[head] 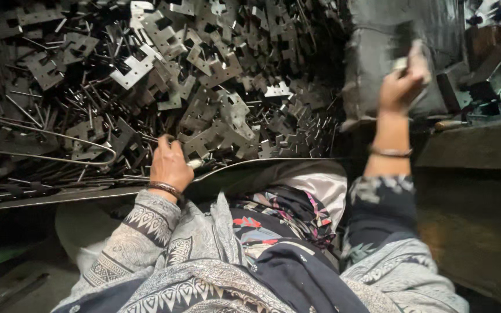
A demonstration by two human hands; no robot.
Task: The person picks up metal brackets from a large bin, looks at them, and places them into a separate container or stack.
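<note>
— At the heap's near edge, what is the left hand (169,164) doing?
— Fingers curled into the stamped metal brackets (204,87), apparently pinching a small piece.
— The right hand (402,81)?
— Raised, closed around a pale blurred object beside the grey sack (372,64).

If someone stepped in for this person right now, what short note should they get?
Left hand: resting at the near edge of the heap of dark stamped metal plates and thin rods, fingers on a small pale piece; grip unclear.
Right hand: raised, closed on a blurred pale object, in front of the dark grey sack.
Heap lies on a curved metal sheet.
Done and left: cannot be judged.
</note>
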